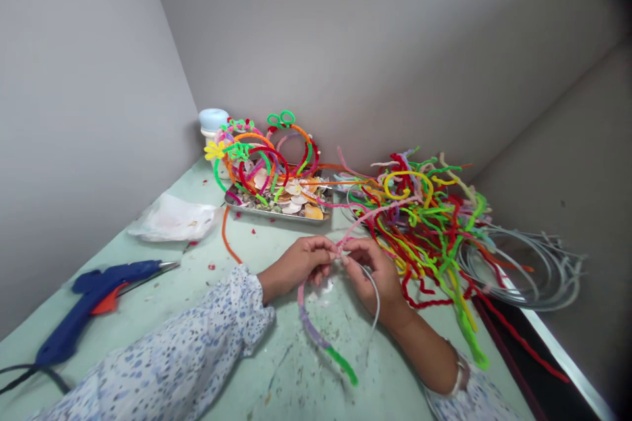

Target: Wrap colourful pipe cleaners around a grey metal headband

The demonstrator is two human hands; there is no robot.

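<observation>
Between my two hands is a thin headband hoop (310,325). Its left side is wrapped in pink, purple and green fuzzy pipe cleaner, with green at the lower tip, while its right side is bare whitish wire. My left hand (306,262) pinches the wrapped part near the top of the curve. Close beside it, my right hand (378,276) is closed with thumb and fingers at the bare part. A pink pipe cleaner (368,217) runs up and right from between the fingertips. How it is fixed there is hidden by my fingers.
A metal tray (281,216) of shells bears several finished colourful headbands (296,128). Tangled pipe cleaners (434,210) and grey wire hoops (538,270) lie right. A blue glue gun (99,296), plastic bag (175,218) and blue-lidded bottle (214,120) stand or lie left.
</observation>
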